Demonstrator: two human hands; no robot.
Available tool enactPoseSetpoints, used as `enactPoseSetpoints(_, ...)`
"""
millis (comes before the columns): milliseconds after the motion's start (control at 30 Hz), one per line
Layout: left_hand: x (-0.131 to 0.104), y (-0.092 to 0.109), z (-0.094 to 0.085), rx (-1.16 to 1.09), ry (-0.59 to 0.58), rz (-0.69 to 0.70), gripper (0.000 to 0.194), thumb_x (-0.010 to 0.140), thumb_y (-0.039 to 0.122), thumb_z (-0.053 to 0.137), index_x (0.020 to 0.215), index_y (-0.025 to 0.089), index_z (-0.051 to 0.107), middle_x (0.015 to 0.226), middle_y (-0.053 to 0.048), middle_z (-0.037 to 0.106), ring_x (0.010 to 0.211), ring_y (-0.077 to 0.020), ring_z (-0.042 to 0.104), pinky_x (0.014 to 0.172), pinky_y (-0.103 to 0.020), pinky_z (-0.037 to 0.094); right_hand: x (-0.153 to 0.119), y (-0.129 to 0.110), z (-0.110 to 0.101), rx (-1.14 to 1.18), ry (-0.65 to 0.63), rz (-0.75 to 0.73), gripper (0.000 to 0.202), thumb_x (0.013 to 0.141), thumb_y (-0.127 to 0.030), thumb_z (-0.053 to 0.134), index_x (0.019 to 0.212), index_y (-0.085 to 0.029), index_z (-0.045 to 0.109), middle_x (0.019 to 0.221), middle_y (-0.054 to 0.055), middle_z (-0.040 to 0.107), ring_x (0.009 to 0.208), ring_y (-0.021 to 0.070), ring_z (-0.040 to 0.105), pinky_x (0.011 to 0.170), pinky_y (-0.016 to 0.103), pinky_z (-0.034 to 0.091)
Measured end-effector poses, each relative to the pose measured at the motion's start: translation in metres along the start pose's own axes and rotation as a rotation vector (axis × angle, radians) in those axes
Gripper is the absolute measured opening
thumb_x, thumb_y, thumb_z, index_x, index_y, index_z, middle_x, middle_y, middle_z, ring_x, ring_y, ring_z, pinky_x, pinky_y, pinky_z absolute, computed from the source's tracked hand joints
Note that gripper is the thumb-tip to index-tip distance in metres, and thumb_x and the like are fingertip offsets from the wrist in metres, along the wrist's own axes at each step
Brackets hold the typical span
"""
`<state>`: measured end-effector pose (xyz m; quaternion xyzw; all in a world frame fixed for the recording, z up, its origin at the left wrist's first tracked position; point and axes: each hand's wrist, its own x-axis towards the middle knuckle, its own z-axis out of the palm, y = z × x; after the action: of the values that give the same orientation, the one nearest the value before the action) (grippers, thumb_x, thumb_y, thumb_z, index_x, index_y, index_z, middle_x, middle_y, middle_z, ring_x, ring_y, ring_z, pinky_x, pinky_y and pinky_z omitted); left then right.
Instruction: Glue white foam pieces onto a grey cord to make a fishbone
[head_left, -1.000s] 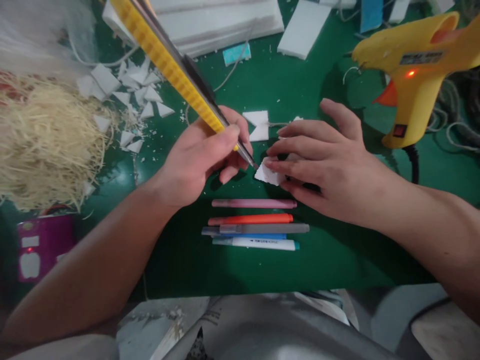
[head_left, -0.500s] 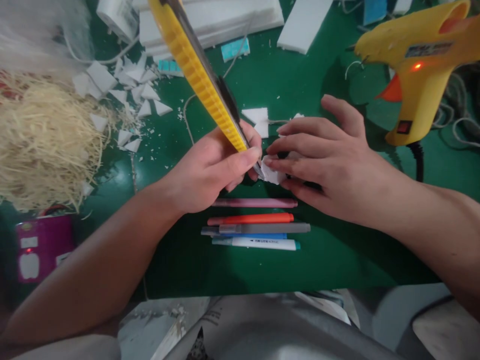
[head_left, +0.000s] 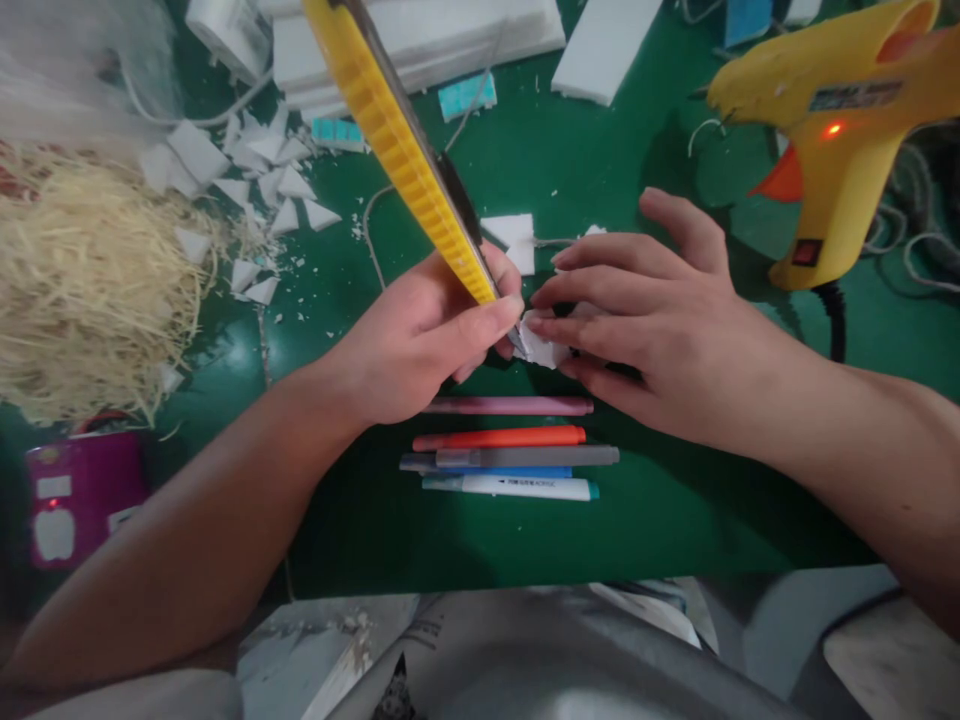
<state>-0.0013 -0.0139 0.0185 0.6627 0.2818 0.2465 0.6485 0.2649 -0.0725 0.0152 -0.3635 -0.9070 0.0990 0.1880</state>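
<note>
My left hand (head_left: 442, 330) is closed around the lower end of a yellow utility knife (head_left: 412, 160), which slants up and to the left. Its blade tip meets the left edge of a small white foam piece (head_left: 541, 348) on the table. Fingers apart, my right hand (head_left: 637, 310) lies over the right part of that piece, its fingertips pressing on it and hiding much of it. Just behind my hands is another white foam scrap (head_left: 516, 238). Several marker pens lie in front, among them a pink marker (head_left: 517, 406) and an orange marker (head_left: 502, 437).
A yellow hot glue gun (head_left: 840, 130) with a lit red light stands at the right. White foam offcuts (head_left: 262, 160) and pale shredded straw (head_left: 97, 300) lie at the left, above a purple box (head_left: 86, 495). Foam boards (head_left: 465, 45) are at the back of the green table (head_left: 570, 545).
Almost nothing differs. The whole view has shifted very slightly, while both hands, the utility knife and the foam piece keep their places relative to each other.
</note>
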Motion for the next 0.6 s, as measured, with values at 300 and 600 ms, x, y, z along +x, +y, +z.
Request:
enactPoseSetpoints(300, 0.0003, 0.0016, 0.0027, 0.081, 0.06, -0.046, 0.016, 0.098, 0.032, 0.075, 0.098, 0.024, 0.06, 0.073, 0.006, 0.058, 0.055, -0.0099, 0.058, 0.048, -0.021, 0.047, 0.0, -0.0004, -0.0007, -0.011, -0.009, 0.008, 0.035, 0.119, -0.03, 0.054, 0.142, -0.031, 0.081, 0.148, 0.005, 0.083, 0.156, 0.0354, 0.067, 0.143, 0.075, 0.036)
enactPoseSetpoints(600, 0.0058, 0.0015, 0.0031, 0.113, 0.019, 0.115, 0.033, 0.107, 0.044, 0.082, 0.093, 0.022, 0.061, 0.076, 0.003, 0.055, 0.068, -0.0133, 0.057, 0.066, -0.029, 0.055, 0.0021, -0.0036, -0.0026, -0.057, -0.007, 0.004, 0.035, 0.118, -0.026, 0.055, 0.138, -0.032, 0.083, 0.145, 0.006, 0.085, 0.152, 0.0342, 0.07, 0.14, 0.074, 0.039)
